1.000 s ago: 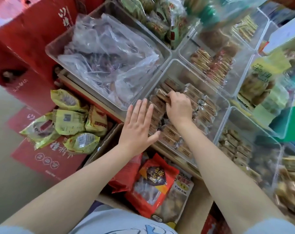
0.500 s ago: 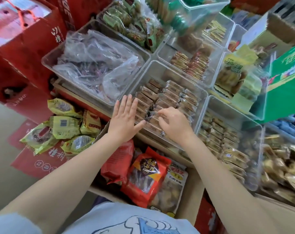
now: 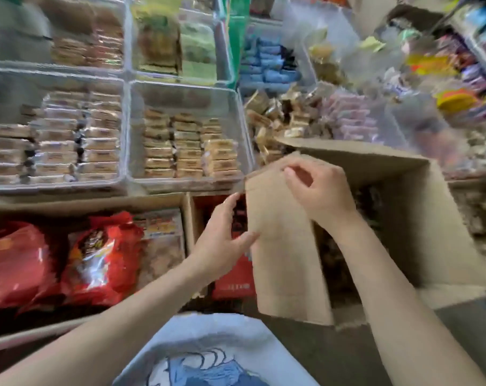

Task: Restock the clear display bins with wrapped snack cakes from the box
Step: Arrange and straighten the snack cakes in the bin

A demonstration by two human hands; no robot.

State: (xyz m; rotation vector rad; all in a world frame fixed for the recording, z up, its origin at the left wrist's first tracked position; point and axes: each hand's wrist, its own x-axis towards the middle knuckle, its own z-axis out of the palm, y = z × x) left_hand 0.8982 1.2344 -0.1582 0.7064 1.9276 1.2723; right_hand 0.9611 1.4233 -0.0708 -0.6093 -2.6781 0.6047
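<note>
A brown cardboard box (image 3: 420, 218) stands open at the right, with dark wrapped snack cakes (image 3: 333, 260) dimly visible inside. Its left flap (image 3: 278, 246) stands up between my hands. My left hand (image 3: 222, 232) holds the flap's left edge, thumb against the cardboard. My right hand (image 3: 317, 188) has its fingers curled over the flap's top edge. Two clear display bins (image 3: 130, 129) ahead hold rows of wrapped snack cakes (image 3: 186, 146). The frame is blurred by motion.
A low cardboard tray (image 3: 186, 215) at the left holds red snack bags (image 3: 97, 254). More clear bins of mixed sweets (image 3: 347, 115) fill the back and right. A red packet (image 3: 233, 280) lies beside the box flap.
The view has swung right from the cake bin to the cardboard box. Both hands left the bin and now hold the box's left flap.
</note>
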